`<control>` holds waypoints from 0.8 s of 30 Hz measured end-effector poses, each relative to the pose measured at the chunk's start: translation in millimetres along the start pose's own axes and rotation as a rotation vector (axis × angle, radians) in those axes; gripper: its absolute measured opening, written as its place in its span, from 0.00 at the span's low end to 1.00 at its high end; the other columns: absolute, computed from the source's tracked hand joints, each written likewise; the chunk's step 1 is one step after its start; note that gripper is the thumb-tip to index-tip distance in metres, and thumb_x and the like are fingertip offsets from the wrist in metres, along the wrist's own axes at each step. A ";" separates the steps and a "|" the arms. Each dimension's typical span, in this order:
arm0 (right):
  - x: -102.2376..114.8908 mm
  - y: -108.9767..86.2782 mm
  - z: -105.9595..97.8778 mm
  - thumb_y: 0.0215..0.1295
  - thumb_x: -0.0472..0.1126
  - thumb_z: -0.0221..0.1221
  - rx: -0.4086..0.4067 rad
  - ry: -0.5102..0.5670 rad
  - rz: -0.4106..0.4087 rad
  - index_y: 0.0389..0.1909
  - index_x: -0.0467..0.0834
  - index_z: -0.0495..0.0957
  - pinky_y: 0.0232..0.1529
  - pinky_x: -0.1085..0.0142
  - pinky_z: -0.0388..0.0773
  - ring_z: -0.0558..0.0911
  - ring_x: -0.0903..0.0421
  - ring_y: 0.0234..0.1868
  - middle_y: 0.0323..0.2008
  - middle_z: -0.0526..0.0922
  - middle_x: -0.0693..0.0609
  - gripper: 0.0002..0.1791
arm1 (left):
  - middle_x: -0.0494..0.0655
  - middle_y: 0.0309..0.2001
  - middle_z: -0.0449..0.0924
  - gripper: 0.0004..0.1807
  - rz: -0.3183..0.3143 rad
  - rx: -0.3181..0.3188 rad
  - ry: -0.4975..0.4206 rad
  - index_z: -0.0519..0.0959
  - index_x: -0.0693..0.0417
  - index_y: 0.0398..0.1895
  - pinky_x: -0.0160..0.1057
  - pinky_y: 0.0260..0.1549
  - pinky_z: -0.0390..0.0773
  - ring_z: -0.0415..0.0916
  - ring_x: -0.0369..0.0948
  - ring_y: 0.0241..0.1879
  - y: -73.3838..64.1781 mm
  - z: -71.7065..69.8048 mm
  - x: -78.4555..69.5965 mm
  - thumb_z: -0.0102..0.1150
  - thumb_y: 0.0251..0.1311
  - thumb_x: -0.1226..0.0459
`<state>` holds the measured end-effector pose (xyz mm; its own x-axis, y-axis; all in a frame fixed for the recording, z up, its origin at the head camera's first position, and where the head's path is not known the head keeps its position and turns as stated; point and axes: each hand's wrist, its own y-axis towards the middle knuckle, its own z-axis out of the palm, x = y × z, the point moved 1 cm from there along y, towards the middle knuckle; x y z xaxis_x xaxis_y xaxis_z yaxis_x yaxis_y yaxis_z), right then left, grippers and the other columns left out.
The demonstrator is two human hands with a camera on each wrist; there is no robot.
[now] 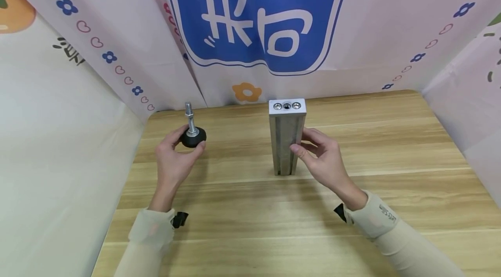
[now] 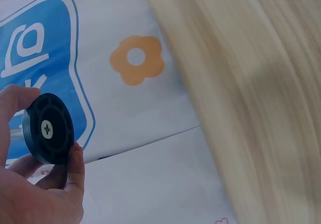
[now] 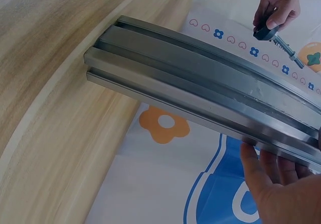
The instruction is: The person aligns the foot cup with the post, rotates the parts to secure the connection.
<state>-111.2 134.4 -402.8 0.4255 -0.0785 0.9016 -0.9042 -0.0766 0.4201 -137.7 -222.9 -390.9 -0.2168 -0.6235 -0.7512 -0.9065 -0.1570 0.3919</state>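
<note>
My left hand (image 1: 175,161) pinches the black round base of a leveling foot (image 1: 193,137), its threaded stud pointing up. In the left wrist view, the ribbed underside of the leveling foot (image 2: 49,128) shows a cross-head screw at its centre. With thumb and fingers, my right hand (image 1: 322,157) grips a silver aluminium profile (image 1: 284,138) by its sides, upright over the table. The profile's top end plate (image 1: 287,106) carries two bolts with a threaded hole between them. Long grooves run along the profile (image 3: 200,78) in the right wrist view.
A wood-grain table (image 1: 235,225) lies under both hands. Behind it hangs a white printed cloth (image 1: 344,77) with a blue sign, flowers and hearts. More pale cloth (image 1: 55,146) closes off the left side. Dark straps show at both wrists.
</note>
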 end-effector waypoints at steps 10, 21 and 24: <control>2.6 0.0 -0.4 0.63 0.22 0.66 0.008 -0.008 0.004 0.63 0.29 0.78 0.57 0.70 0.86 0.86 0.66 0.55 0.58 0.85 0.35 0.26 | 0.61 0.59 0.86 0.30 -0.010 0.006 -0.052 0.82 0.64 0.61 0.16 0.56 0.74 0.84 0.54 0.59 -1.5 -7.0 -8.3 0.78 0.54 0.67; 3.1 -0.2 -1.2 0.63 0.22 0.66 0.016 -0.008 0.003 0.63 0.28 0.78 0.56 0.70 0.86 0.85 0.66 0.55 0.58 0.85 0.35 0.25 | 0.62 0.56 0.86 0.28 0.010 -0.004 -0.187 0.82 0.69 0.60 0.19 0.53 0.80 0.81 0.23 0.50 -1.6 -9.9 -16.3 0.76 0.53 0.74; 3.9 -0.1 -1.2 0.63 0.22 0.66 0.016 -0.004 0.007 0.62 0.28 0.78 0.56 0.70 0.86 0.85 0.66 0.55 0.58 0.85 0.36 0.25 | 0.63 0.56 0.85 0.29 0.013 -0.011 -0.215 0.81 0.70 0.61 0.21 0.53 0.81 0.81 0.22 0.50 -1.3 -9.8 -17.2 0.75 0.54 0.75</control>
<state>-109.4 135.3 -399.2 0.4195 -0.0831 0.9039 -0.9064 -0.0921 0.4122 -129.2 -219.5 -373.3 -0.3016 -0.4476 -0.8418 -0.8994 -0.1593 0.4070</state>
